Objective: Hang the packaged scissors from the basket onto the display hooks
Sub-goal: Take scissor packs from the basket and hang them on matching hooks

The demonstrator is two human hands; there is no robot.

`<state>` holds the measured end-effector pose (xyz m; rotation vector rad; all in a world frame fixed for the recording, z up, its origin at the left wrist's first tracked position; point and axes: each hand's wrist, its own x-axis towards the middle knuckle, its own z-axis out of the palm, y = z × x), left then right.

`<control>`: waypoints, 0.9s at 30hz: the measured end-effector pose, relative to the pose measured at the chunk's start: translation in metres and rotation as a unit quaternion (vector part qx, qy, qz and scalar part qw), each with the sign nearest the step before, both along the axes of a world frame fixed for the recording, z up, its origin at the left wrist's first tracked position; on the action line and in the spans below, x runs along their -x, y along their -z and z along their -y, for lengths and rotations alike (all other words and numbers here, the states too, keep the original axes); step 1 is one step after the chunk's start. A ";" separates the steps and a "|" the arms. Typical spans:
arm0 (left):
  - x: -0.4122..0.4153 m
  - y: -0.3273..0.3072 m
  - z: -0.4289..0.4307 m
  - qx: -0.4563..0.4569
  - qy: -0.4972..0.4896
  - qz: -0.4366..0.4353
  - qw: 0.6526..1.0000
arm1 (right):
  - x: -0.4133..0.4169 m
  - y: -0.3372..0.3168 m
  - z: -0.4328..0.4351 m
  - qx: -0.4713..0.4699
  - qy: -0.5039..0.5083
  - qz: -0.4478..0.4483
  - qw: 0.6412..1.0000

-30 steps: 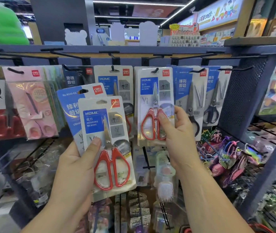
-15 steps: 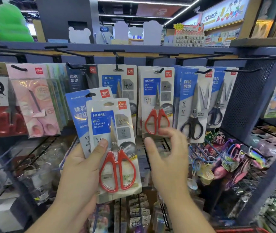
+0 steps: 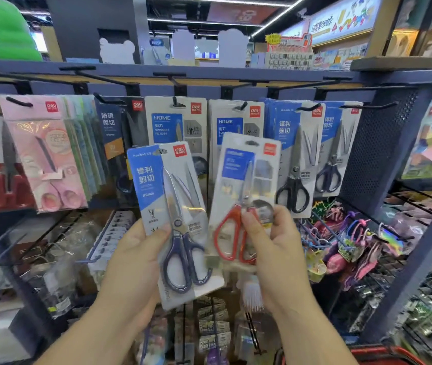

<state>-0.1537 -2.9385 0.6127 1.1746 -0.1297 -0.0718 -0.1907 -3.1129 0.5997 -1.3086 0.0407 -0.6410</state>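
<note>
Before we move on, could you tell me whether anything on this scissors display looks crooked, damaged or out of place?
Nothing stands out: the hanging packs sit roughly straight on their hooks, undamaged as far as shows. Two are unhung: the blue-handled pack in the left hand and the red-handled pack, tilted, in the right hand.

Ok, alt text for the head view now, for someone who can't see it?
The left hand grips a blue-handled scissors pack and the right hand a red-handled scissors pack, both held up before the display hooks. More packs hang there behind them.
</note>
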 end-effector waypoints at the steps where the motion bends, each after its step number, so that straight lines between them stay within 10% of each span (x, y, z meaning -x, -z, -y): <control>1: -0.001 0.000 -0.002 -0.007 -0.002 0.005 1.000 | 0.002 -0.002 0.007 -0.003 -0.002 0.010 1.000; 27: -0.003 -0.026 -0.011 -0.013 -0.014 0.081 0.997 | -0.042 -0.044 0.039 0.152 -0.010 0.017 0.988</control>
